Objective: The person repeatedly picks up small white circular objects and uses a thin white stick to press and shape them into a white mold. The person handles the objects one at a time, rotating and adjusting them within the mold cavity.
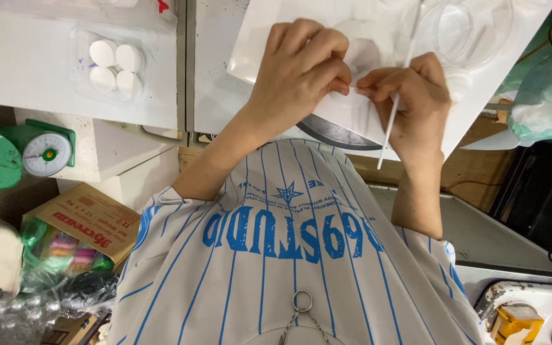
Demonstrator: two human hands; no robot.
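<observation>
My left hand (298,70) and my right hand (410,102) meet fingertip to fingertip over a white tray (480,96). Together they pinch a small white piece (354,90); I cannot tell what it is. A thin white stick (388,137) also sits in my right hand, running up across the tray and down past my wrist. A pale round shape lies on the tray just behind my left fingers, partly hidden.
A clear round dish (464,29) stands on the tray's far part. A clear box of white discs (116,64) rests on the white table at left. Below are a green scale (27,150), a cardboard box (87,223) and, at right, a green plastic bag (544,102).
</observation>
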